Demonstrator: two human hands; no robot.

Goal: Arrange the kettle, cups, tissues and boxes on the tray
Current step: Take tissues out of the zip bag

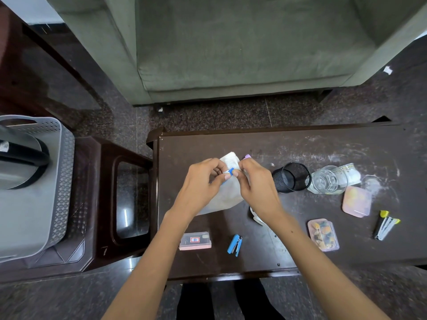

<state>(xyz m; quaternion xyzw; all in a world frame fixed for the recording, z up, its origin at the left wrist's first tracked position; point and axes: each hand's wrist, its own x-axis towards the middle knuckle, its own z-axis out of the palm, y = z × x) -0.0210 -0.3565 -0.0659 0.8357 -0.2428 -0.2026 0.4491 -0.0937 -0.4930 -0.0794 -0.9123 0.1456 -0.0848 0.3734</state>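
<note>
Nearest me, just under my left wrist, sits a small pink box (195, 240) with a label on its lid, and beside it a blue stapler (234, 245). Below my right forearm lies another pink box (323, 234), see-through, with clips inside. Both look light and rigid, easy to pinch by the long sides.

Now my hands: my left hand (201, 183) and my right hand (256, 183) meet over the dark table (300, 144), fingers curled, pinching a white tissue packet (227, 192) at its blue tab (230, 172). It's soft and crushable (no squeezing, then), so I judge the firmer sealed end by the tab the best hold.

Right of my right hand stands a black mesh cup (291, 177), stiff and light. Just beyond it lies a clear glass (328, 180) on its side, slippery and breakable, so I'd wrap round its body. A pink lid (357, 201) rests near it.

Far off to my left, the grey tray (34, 199) waits on a brown stool (101, 204), with the kettle (20, 158) already in it, heavy I'd guess.
</note>
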